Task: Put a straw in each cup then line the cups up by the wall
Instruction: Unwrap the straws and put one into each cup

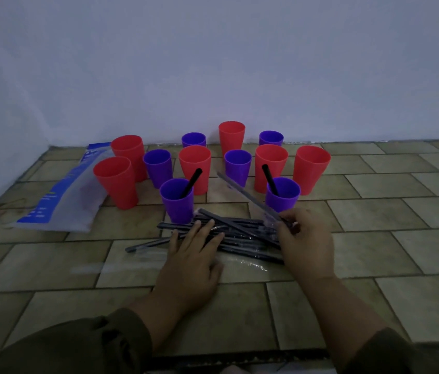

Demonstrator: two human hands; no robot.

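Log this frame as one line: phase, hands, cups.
phase: straw pickup | right hand: lifting wrapped straw | left hand: flat on straw pile | cups: two purple hold straws

Left hand (194,255) flat, fingers spread; right hand (303,238) pinched.

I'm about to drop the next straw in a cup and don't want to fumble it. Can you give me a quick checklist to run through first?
1. Straw in hand: ok. The right hand pinches one wrapped straw, its far end raised off the pile of straws.
2. Wrapper off: not ok, it looks wrapped.
3. Pile steady: ok. The left hand lies flat on it.
4. Cups already filled: ok. Only the two near purple cups hold a straw.
5. Empty cup upright nearby: ok, e.g. the red cup behind the right one.
6. Cups lined up by the wall: not ok, they stand clustered.
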